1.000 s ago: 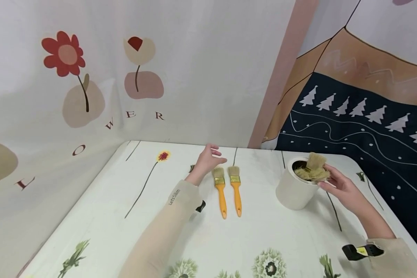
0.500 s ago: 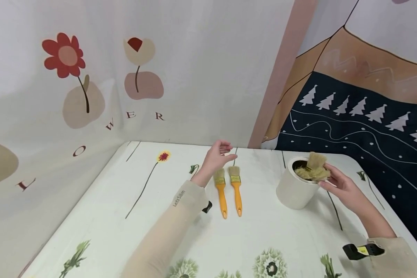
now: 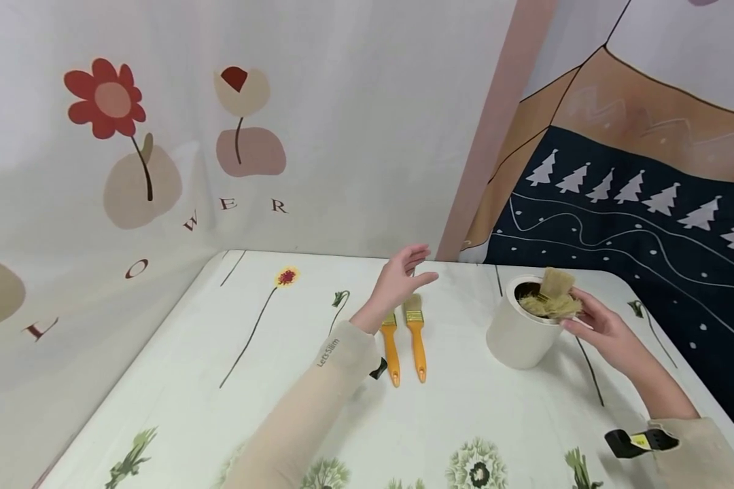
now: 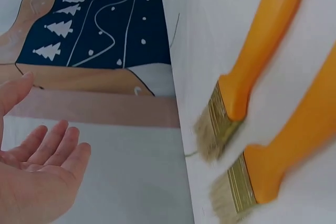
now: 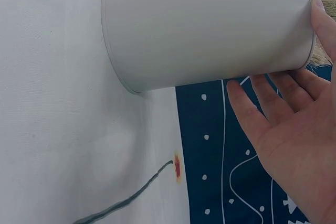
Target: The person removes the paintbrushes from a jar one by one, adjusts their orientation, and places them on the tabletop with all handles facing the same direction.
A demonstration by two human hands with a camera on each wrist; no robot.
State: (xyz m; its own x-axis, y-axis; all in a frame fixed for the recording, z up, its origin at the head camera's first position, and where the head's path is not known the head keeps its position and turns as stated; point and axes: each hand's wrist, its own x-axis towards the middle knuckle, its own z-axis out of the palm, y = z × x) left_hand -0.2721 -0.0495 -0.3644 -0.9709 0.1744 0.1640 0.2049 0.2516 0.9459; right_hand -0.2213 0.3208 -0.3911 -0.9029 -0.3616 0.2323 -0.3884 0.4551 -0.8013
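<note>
My left hand (image 3: 397,282) is over the table, fingers loosely spread and nothing in them. Below it lie two paintbrushes with orange handles, side by side, bristles pointing away. The hand partly hides the left paintbrush (image 3: 391,356); the right paintbrush (image 3: 418,346) shows more fully. In the left wrist view both handles (image 4: 268,45) slant past the open palm (image 4: 42,187). At the right stands a white canister (image 3: 514,339) with pale brush bristles (image 3: 559,299) sticking out of its mouth. My right hand (image 3: 608,336) holds its right side near the rim, thumb in front, fingers partly hidden behind.
A white table (image 3: 465,401) with printed flowers carries everything. A pale curtain (image 3: 355,136) with flower prints hangs along its far edge. A dark blue cloth (image 3: 660,231) with white trees hangs at the right. Dark wrist straps (image 3: 639,443) sit on the sleeves.
My left hand has moved to the right, from beside the left paintbrush to over both brushes' tips, its thumb and fingers parting more. The right hand and the canister stay put.
</note>
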